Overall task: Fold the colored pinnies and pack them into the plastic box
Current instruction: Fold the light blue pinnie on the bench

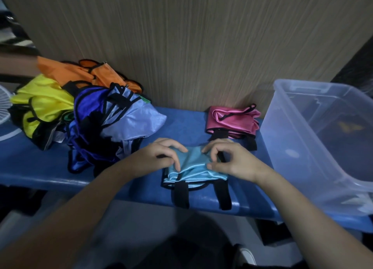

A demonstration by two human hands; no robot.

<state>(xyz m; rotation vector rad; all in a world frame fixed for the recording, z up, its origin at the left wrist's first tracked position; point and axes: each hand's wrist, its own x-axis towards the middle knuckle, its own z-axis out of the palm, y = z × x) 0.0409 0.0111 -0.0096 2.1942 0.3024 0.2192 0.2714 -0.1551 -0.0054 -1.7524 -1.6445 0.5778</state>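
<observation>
A light blue pinny (193,171) with black trim lies partly folded on the blue bench (50,168), its two black straps hanging over the front edge. My left hand (159,157) presses curled fingers on the pinny's left side. My right hand (232,159) pinches the right edge of its fabric between thumb and fingers. A folded pink pinny (232,119) lies behind, by the wall. The clear plastic box (323,137) stands at the right end of the bench, with no pinny visible inside it.
A loose heap of pinnies sits at the left: dark blue and pale blue (113,123), yellow (42,103), orange (84,73). A wood-grain wall (191,47) backs the bench. A white fan (4,103) shows at the far left edge.
</observation>
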